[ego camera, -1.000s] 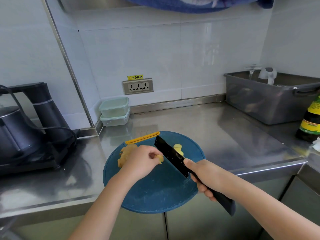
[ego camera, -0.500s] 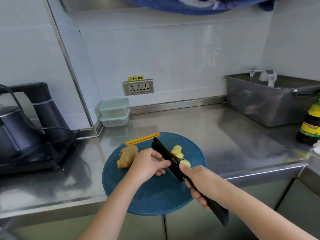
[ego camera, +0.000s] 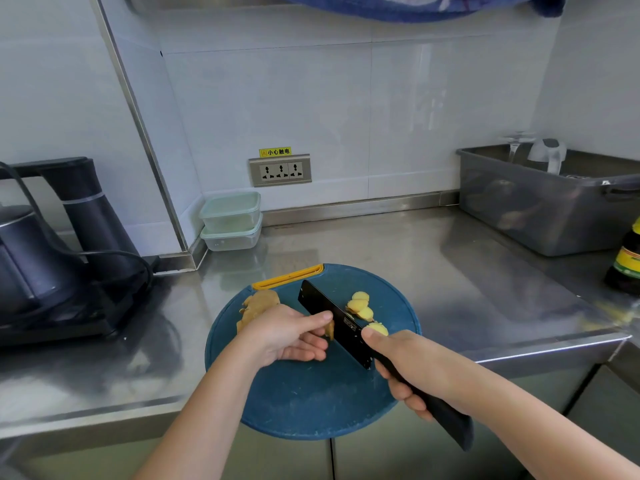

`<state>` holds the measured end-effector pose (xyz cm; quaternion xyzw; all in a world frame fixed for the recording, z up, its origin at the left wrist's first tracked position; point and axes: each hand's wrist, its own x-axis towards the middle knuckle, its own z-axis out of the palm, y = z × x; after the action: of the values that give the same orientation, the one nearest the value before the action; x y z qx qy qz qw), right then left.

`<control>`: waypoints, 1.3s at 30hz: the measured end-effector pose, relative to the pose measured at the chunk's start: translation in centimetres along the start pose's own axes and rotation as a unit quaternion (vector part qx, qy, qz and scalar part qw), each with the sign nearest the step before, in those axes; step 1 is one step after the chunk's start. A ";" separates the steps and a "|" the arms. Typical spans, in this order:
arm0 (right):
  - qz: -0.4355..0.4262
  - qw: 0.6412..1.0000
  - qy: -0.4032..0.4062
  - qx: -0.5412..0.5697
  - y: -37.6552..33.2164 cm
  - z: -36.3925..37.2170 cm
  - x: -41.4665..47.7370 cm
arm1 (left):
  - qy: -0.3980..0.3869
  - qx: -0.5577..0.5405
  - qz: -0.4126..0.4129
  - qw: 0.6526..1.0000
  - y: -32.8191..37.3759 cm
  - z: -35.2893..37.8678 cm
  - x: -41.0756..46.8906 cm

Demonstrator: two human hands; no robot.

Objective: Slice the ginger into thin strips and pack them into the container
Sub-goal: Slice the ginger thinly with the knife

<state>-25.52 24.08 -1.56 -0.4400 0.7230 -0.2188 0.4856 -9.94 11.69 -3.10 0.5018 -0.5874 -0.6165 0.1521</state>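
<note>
While the cut was in hand, the stacked containers [ego camera: 231, 220] stood against the wall, well beyond the left fingertips and apart from the cutting board [ego camera: 311, 403]. Lids appeared to be on; nothing packed yet. A tan ginger root [ego camera: 259, 301] lay on the board just behind the left knuckles, likely parked there as stock for later cuts.

Left hand [ego camera: 280, 336]: fingers curled, thumb and fingertips pinching a small ginger piece [ego camera: 329, 329] at their tips, up against the flat of the blade. Judged purpose: to steady the piece and let the curled fingers act as a fence for slice thickness.

Knife [ego camera: 332, 320], black, stood edge-down on the board directly right of those fingertips. Whether the blade actually touched the piece could not be resolved.

Pale yellow slices [ego camera: 362, 306] lay on the far side of the blade, just ahead of the right fingertip, where they would fall clear of the holding hand.

Right hand [ego camera: 412, 368]: fingers wrapped round the handle, one digit laid forward onto the blade, presumably to control tilt.

Judgement: round-slicing stage; strips and packing not yet begun.
</note>
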 end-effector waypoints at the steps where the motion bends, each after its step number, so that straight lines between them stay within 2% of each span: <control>1: 0.006 1.000 -0.005 0.009 0.1 -0.1 0.0 | -0.007 0.013 -0.004 1.000 0.1 -0.1 0.1; 13: 0.007 0.996 -0.025 0.088 -0.7 -0.8 0.7 | -0.037 0.009 -0.003 0.999 -0.1 -0.5 0.4; 25: 0.004 0.994 -0.023 0.103 -1.4 -1.1 1.0 | -0.038 0.018 -0.007 0.999 0.0 -0.5 0.3; 30: 0.008 0.998 -0.015 0.063 -1.2 -0.7 1.0 | -0.037 0.017 -0.005 0.999 0.1 -0.5 -0.1; 33: 0.002 0.999 -0.001 0.038 -0.9 -0.4 1.2 | -0.004 0.045 0.009 0.999 0.0 -0.2 -0.3; 39: -0.025 0.999 0.030 -0.033 -0.8 0.0 1.5 | 0.125 0.143 0.078 0.979 0.2 0.9 0.1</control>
<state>-25.35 22.34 -1.73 -0.4667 0.7328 -0.2199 0.4437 -10.76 12.10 -3.13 0.5439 -0.6834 -0.4448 0.1984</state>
